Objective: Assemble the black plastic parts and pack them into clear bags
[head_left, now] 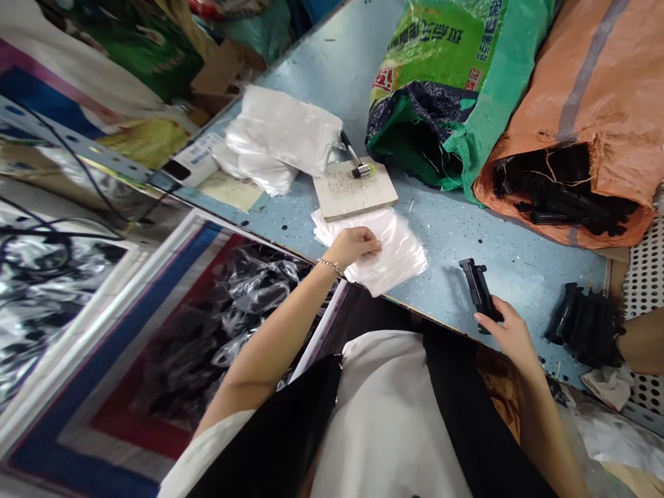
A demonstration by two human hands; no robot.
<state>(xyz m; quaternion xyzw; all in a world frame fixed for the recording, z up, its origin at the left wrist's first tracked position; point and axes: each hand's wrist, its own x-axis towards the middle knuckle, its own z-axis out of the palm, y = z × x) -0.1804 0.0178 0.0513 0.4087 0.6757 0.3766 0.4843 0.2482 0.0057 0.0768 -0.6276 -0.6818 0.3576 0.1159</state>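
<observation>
A fanned stack of thin clear plastic bags (397, 252) lies at the near edge of the blue table. On top of it rests my left hand (357, 247), its thumb and fingers closed together on a bag. To the right, my right hand (505, 321) grips the lower end of a black plastic part (476, 283), long and narrow with a wider crosspiece at its far end. The part is held just over the tabletop. Similar black parts (586, 321) lie in a bunch farther right.
Behind the bags sits a worn board (357, 190) with a small metal-headed tool (357, 162). More plastic bags (283, 131) are piled left of it. A green sack (467, 76) and an orange sack (586, 104) of black parts lie open. Bagged items fill a striped container (119, 387) below.
</observation>
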